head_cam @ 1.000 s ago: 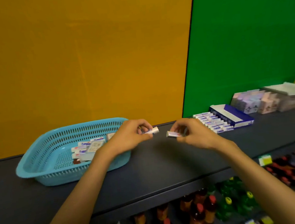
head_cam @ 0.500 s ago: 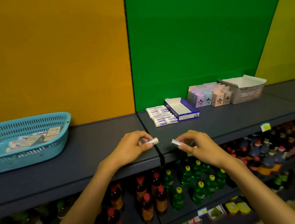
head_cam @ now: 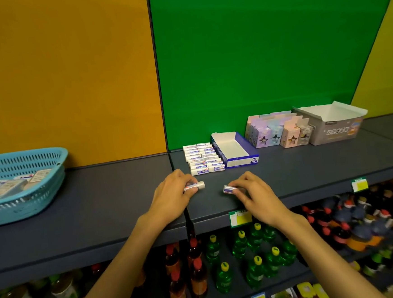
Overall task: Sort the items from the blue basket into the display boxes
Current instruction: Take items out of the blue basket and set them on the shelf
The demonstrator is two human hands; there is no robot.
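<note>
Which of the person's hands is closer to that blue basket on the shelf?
The left. The left hand, pinching a small white box, is on the side toward the blue basket at the far left. The right hand, pinching another small box, is farther right.

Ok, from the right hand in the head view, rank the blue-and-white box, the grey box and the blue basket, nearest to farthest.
From the right hand:
1. Blue-and-white box, just behind it on the shelf.
2. Grey box, farther back to the right.
3. Blue basket, far off to the left, beyond the left hand.
</note>
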